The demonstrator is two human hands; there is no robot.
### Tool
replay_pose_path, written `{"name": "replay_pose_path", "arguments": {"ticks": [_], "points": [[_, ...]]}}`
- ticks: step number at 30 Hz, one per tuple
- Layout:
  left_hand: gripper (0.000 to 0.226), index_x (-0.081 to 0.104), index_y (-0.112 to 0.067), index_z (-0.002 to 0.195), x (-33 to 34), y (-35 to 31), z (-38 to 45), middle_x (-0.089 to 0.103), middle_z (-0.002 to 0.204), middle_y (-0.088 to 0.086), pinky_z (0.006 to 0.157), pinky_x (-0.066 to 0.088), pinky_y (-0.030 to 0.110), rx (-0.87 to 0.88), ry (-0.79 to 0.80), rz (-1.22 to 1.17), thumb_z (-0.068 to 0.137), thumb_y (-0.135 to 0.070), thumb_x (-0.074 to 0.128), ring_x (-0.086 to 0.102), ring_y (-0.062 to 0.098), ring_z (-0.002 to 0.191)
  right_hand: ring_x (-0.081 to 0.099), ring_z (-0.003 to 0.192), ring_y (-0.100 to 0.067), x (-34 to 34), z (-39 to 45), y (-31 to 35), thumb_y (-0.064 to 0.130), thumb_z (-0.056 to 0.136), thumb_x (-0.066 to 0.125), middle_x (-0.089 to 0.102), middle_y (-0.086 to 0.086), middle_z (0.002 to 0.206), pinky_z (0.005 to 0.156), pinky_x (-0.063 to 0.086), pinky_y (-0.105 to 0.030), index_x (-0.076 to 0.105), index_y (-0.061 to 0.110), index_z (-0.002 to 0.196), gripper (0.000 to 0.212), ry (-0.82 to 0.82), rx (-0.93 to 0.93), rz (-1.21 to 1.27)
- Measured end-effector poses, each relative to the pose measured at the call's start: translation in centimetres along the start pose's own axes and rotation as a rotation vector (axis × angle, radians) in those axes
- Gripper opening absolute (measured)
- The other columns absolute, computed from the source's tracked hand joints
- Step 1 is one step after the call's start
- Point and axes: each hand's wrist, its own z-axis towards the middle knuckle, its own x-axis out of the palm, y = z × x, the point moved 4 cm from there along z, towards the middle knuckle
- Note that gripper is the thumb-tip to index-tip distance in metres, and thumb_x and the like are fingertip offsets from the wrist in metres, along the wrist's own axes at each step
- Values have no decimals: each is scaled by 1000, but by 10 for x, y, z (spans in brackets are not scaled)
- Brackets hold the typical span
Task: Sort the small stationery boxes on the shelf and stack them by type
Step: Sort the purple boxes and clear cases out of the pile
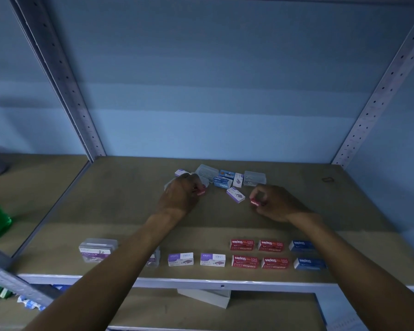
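Left hand (181, 195) is pinching a small red staples box (200, 192) in curled fingers at the near edge of the unsorted pile (221, 179); right hand (276, 203) is gripping a second red box (254, 202) the same way, at 3 o'clock from the left. The pile, with blue, purple-white and clear boxes, is sitting at 12 o'clock on the shelf (120, 201). Along the 6 o'clock front edge, sorted groups are lying: clear paper-clip case (97, 249), two purple-white boxes (196, 259), four red boxes (257, 253), two blue boxes (306, 254).
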Motion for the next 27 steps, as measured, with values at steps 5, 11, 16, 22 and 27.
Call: {"name": "replay_pose_path", "arguments": {"ticks": [5,11,16,22,27], "points": [[19,67,-26,86,6,-12,-13,67,83,-16,68,46,18,36,241,-139,76,-11,73,63,2,77,62,91,-5,-3,-19,-1,31,91,71,67,14,99,72,48,-25,67,37,101,13,64,22,60],[20,70,-20,93,14,-19,-23,72,90,-7,81,56,33,27,454,-270,77,-8,71,67,9,86,63,88,1,3,-32,7,26,89,74,69,19,97,78,53,-23,73,36,102,17,99,23,66],[18,72,-26,89,16,-12,-25,73,93,-4,85,55,39,-51,450,-316,76,-19,63,68,16,91,63,86,3,2,-36,8,28,89,76,70,20,95,82,55,-24,75,35,104,17,68,15,93],[12,71,-28,85,16,-10,-26,70,84,-13,77,56,32,-28,386,-111,73,-25,70,65,3,78,63,85,2,7,-36,15,27,88,77,72,14,98,77,51,-17,77,29,106,18,77,-17,121],[15,74,-23,90,23,-17,-23,71,85,-12,70,48,18,-46,405,-87,78,-14,72,63,1,77,59,82,7,11,-33,27,27,90,75,69,17,96,70,44,-11,76,31,106,17,87,-36,102]]}}
